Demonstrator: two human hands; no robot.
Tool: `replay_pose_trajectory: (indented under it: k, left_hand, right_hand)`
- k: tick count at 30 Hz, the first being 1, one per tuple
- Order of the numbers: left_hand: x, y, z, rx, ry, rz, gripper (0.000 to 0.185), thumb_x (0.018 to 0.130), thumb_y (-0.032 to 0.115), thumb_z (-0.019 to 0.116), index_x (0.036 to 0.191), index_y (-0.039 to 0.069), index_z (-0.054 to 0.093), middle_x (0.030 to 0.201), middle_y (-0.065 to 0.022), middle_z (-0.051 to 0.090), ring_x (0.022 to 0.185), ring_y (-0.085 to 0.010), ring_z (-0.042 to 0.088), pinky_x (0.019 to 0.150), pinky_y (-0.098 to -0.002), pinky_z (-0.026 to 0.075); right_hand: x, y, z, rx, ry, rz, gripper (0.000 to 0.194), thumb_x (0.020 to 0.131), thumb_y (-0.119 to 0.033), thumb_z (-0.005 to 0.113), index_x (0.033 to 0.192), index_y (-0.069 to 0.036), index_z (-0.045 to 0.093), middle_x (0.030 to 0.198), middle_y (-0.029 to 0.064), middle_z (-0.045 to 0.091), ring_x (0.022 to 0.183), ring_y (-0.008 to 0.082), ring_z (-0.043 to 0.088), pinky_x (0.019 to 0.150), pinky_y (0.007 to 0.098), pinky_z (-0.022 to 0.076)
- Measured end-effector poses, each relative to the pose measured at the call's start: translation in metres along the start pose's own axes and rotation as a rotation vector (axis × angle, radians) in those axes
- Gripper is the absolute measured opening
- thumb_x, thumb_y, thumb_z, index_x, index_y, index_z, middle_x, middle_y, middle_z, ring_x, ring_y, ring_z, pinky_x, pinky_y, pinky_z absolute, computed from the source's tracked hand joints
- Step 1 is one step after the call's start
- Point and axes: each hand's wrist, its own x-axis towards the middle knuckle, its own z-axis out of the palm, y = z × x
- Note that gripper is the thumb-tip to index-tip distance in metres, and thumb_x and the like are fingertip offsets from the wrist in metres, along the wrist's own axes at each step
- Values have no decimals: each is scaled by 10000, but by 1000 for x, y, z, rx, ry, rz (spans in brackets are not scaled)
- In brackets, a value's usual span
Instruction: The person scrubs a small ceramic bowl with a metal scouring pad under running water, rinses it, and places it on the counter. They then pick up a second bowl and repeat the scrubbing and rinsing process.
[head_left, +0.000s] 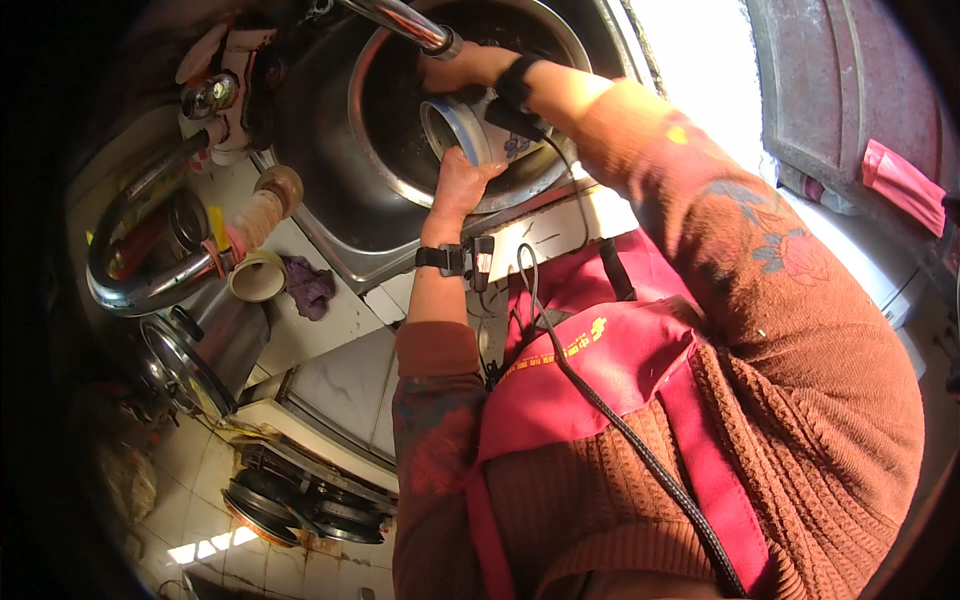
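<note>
A pale vessel (491, 131) with a blue band at its rim and a dark blue flower pattern lies tilted on its side, mouth to the left. My left hand (461, 180) grips its rim, thumb along the outside. Just beyond the vessel is my right hand (461, 67), under the end of a chrome spout (405, 22). Its fingers are in shadow, and whether they hold anything is unclear. Both hands are over a round metal basin (367, 161) that stands in the stainless steel sink (319, 150). The basin's dark inside shows little detail.
Left of the sink are a curved chrome pipe (112, 247), a ribbed hose piece (259, 217), a round cream-coloured container (257, 276) and a purple cloth (309, 289). A metal pot (232, 330) with a lid stands nearby. Stove burners (300, 502) lie lower left. A cable (600, 405) crosses my red apron (577, 375).
</note>
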Motion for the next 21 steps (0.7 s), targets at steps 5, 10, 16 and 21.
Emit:
replay_pose_trajectory:
  k: [5, 10, 16, 21]
  left_hand:
    - [5, -5, -8, 210, -87, -2, 256, 695, 81, 698, 914, -38, 635, 850, -112, 669, 788, -185, 617, 715, -318, 472]
    - [7, -6, -7, 369, -150, -19, 259, 708, 91, 690, 915, -55, 633, 850, -194, 663, 820, -284, 635, 743, -366, 469]
    - [7, 15, -15, 488, -246, 243, 419, 762, 73, 658, 1143, -32, 520, 1070, -174, 622, 924, -254, 617, 818, -327, 466]
    - [34, 40, 2, -479, 170, -185, 314, 850, 96, 612, 1108, -58, 522, 1059, -121, 597, 929, -184, 584, 804, -319, 472]
  right_hand:
    - [-106, 14, 26, -109, 498, -335, 213, 775, -247, 613, 943, -132, 675, 957, 71, 587, 883, 309, 535, 797, 428, 464]
    - [-50, 26, -4, 10, 233, -150, 271, 788, -284, 601, 955, -83, 673, 948, 139, 651, 880, 353, 607, 770, 423, 493]
    - [-1, 68, -4, 85, 162, 4, 365, 781, -325, 606, 1031, -65, 664, 956, 177, 658, 896, 354, 622, 797, 396, 488]
    - [-65, 57, 11, 252, 334, -124, 342, 790, -275, 576, 1031, -49, 663, 998, 172, 643, 972, 331, 590, 849, 421, 467]
